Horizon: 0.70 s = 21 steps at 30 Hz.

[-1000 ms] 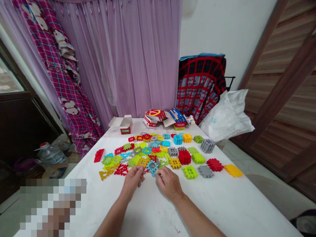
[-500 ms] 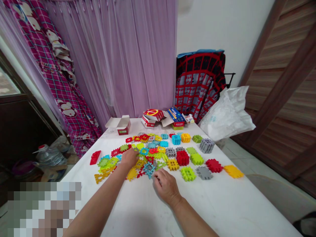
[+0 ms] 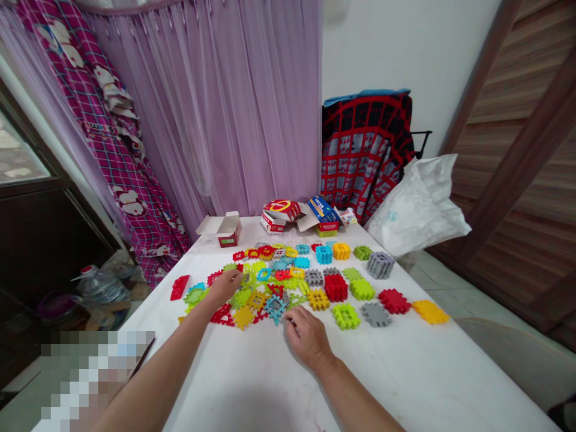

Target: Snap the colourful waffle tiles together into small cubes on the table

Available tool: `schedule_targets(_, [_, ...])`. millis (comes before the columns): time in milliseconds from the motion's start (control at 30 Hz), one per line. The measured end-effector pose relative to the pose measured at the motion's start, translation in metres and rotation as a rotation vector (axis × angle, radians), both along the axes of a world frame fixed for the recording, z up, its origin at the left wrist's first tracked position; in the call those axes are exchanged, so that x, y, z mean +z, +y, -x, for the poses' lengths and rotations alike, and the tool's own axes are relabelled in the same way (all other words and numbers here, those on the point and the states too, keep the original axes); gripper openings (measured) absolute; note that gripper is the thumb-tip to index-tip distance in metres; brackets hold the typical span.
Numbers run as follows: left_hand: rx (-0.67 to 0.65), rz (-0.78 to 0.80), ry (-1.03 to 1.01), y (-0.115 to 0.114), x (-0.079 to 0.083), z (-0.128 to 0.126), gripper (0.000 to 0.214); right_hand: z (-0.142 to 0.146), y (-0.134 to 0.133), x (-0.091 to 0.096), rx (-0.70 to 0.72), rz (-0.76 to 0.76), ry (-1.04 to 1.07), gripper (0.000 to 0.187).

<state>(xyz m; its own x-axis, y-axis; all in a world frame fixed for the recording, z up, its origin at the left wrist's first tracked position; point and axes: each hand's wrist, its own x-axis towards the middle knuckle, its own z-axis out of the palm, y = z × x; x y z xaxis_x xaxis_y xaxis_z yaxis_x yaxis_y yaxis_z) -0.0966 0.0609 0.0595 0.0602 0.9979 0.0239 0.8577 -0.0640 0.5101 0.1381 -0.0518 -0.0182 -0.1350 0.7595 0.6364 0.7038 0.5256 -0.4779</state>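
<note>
My left hand [image 3: 225, 287] is over the left part of a spread of interlocking plastic pieces. Its fingers are bent together near a red piece [image 3: 238, 267]; whatever lies under the fingertips is hidden. On the white table [image 3: 270, 378], my right hand [image 3: 308, 337] rests curled, with no piece showing in it. Just beyond it lies a blue open-frame piece [image 3: 275, 307], and a yellow toothed piece [image 3: 243, 317] is in front of the pile. To the right are stacks: yellow [image 3: 318, 299], red [image 3: 335, 288], lime green [image 3: 346, 316] and grey [image 3: 380, 265].
A grey piece [image 3: 376, 314], a red piece [image 3: 395, 301] and a yellow piece [image 3: 431, 312] lie toward the right edge. Along the back stand an open white box [image 3: 228, 231], a red box [image 3: 282, 211] and a blue box [image 3: 323, 210]. A white bag [image 3: 416, 207] is beyond the right edge.
My left hand has moved left and slightly nearer across the pile, uncovering pieces around its former spot. My right hand stays by the blue piece. The whole view has shifted slightly.
</note>
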Motion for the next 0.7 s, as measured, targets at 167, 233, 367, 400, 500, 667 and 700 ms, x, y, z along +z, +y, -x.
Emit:
schedule_targets(167, [0.032,0.108,-0.312,-0.028,-0.018,-0.001,0.039,0.001,0.0,-0.005,-0.019,0.006,0.026,0.026])
schedule_targets(233, [0.008,0.154,-0.41,-0.042,-0.026,-0.009,0.043,0.001,-0.002,-0.004,-0.024,0.021,0.031,0.035])
schedule_targets(367, [-0.074,0.237,-0.543,-0.066,-0.037,-0.028,0.047,0.002,-0.007,0.0,-0.029,0.024,0.008,0.052])
schedule_targets(400, [-0.091,0.25,-0.562,-0.071,-0.038,-0.032,0.048,0.002,-0.009,0.0,-0.032,0.024,0.005,0.055])
schedule_targets(500, [-0.117,0.268,-0.594,-0.078,-0.038,-0.038,0.047,0.002,-0.012,0.001,-0.029,0.023,0.004,0.054])
schedule_targets(667, [-0.122,0.279,-0.626,-0.082,-0.035,-0.038,0.046,0.002,-0.014,0.0,-0.002,0.004,-0.019,0.047])
schedule_targets(700, [-0.125,0.283,-0.633,-0.083,-0.036,-0.038,0.046,0.002,-0.014,0.0,0.002,0.003,-0.024,0.047])
